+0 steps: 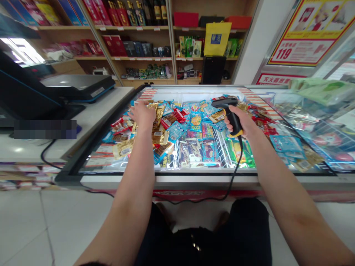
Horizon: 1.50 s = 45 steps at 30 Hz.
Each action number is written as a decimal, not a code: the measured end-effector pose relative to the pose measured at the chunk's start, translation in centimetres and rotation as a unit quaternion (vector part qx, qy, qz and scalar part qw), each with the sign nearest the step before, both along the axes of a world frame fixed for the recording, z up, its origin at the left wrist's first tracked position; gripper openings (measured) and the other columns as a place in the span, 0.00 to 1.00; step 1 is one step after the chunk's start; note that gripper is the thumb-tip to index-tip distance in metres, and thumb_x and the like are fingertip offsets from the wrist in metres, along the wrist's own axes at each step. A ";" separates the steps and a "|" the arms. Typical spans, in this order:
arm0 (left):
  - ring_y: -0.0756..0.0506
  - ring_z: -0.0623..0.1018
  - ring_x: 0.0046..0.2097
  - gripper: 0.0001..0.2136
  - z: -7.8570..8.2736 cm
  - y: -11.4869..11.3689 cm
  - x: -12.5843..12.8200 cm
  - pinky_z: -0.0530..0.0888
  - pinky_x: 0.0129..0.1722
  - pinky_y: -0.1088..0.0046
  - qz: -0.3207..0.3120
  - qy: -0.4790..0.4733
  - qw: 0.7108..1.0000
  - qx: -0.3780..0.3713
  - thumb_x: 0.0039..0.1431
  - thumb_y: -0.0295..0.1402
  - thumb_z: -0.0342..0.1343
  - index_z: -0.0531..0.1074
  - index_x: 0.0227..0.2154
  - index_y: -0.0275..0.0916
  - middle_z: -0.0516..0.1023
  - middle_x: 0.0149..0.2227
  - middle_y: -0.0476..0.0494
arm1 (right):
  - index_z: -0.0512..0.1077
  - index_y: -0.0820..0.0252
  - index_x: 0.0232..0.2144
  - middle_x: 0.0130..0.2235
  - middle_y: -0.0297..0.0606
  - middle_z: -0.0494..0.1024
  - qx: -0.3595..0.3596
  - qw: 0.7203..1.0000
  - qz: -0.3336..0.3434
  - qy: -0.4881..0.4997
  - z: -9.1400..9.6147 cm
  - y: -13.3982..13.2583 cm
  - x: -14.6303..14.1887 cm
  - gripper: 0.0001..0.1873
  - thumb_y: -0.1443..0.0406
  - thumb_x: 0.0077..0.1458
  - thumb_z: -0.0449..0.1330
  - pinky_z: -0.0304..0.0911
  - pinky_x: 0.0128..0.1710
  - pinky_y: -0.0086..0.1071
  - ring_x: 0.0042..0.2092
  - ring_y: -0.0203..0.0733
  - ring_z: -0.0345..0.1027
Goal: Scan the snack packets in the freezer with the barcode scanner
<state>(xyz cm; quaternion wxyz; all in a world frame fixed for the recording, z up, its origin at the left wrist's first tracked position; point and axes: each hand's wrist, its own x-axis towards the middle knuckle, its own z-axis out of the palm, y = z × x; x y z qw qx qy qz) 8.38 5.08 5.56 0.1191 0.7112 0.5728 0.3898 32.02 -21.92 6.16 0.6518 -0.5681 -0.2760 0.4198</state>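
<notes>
My right hand (240, 117) is wrapped around the grip of a black and yellow barcode scanner (235, 120), its head pointing left above the packets. A black cable (234, 177) hangs from its handle. On the left, my left hand (142, 113) lies over the pile with its fingers apart, against gold and blue snack packets. Gold packets (160, 136) lie just right of that wrist. Between my hands are blue packets (196, 122) and red ones (174, 117). What lies beneath my left palm is hidden.
The packets are spread on the glass top of a chest freezer (177, 180), with wire baskets of goods showing through. To the left stands a counter with a scale (80, 87). Stocked shelves (135, 58) and a yellow bag (217, 38) are behind; a pale green bag (316, 88) lies right.
</notes>
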 end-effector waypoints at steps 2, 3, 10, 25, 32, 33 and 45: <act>0.34 0.68 0.58 0.13 0.4 -1.0 1.2 0.49 0.63 0.47 -0.025 -0.001 0.999 0.023 0.51 0.32 0.57 0.72 0.42 0.42 0.75 0.50 0.38 | 0.66 0.59 0.31 0.20 0.32 0.69 -0.006 1.000 -0.014 -0.006 0.2 -0.4 0.4 0.16 0.52 0.57 0.60 0.57 0.12 0.24 0.17 0.32 0.59; 0.35 0.69 0.57 0.13 0.6 -1.5 2.0 0.49 0.64 0.48 -0.041 0.002 0.999 0.032 0.51 0.32 0.56 0.72 0.42 0.42 0.76 0.49 0.39 | 0.67 0.59 0.31 0.20 0.33 0.69 -0.007 1.000 -0.018 -0.010 0.2 -0.7 0.6 0.16 0.52 0.58 0.59 0.57 0.12 0.24 0.17 0.32 0.59; 0.38 0.73 0.52 0.09 0.0 -4.7 10.3 0.53 0.63 0.54 -0.227 0.037 0.971 0.059 0.55 0.30 0.55 0.73 0.40 0.42 0.77 0.45 0.40 | 0.67 0.59 0.34 0.20 0.32 0.69 -0.016 0.999 -0.047 -0.010 0.0 -2.1 2.4 0.17 0.52 0.56 0.61 0.57 0.12 0.25 0.16 0.33 0.60; 0.30 0.69 0.59 0.27 -3.3 -6.1 21.8 0.67 0.55 0.57 -0.371 0.209 0.904 -0.034 0.51 0.36 0.61 0.69 0.54 0.35 0.73 0.54 0.30 | 0.68 0.60 0.34 0.19 0.33 0.71 0.003 0.998 -0.064 -0.008 -0.2 -1.9 3.0 0.17 0.52 0.57 0.60 0.59 0.12 0.26 0.16 0.34 0.61; 0.35 0.76 0.48 0.16 -3.6 -5.3 19.1 0.70 0.48 0.62 -0.355 0.066 0.929 -0.080 0.40 0.29 0.66 0.71 0.36 0.38 0.77 0.42 0.37 | 0.67 0.59 0.33 0.20 0.33 0.70 0.005 0.998 -0.053 -0.016 -0.1 -1.9 2.4 0.17 0.51 0.55 0.62 0.59 0.12 0.26 0.16 0.34 0.62; 0.36 0.76 0.46 0.14 -3.7 -5.2 18.5 0.71 0.47 0.62 -0.342 0.039 0.935 -0.084 0.41 0.28 0.65 0.70 0.33 0.39 0.76 0.39 0.39 | 0.67 0.59 0.33 0.20 0.33 0.70 0.006 0.999 -0.048 -0.018 -0.2 -1.8 2.2 0.18 0.51 0.55 0.62 0.58 0.12 0.26 0.16 0.34 0.62; 0.48 0.68 0.25 0.10 -3.4 -4.3 10.8 0.66 0.32 0.71 -0.289 -0.141 0.943 -0.087 0.46 0.25 0.57 0.60 0.25 0.42 0.64 0.20 0.54 | 0.66 0.59 0.29 0.20 0.35 0.71 -0.013 1.000 0.021 -0.017 0.1 0.7 -1.7 0.17 0.52 0.56 0.61 0.58 0.11 0.25 0.16 0.33 0.61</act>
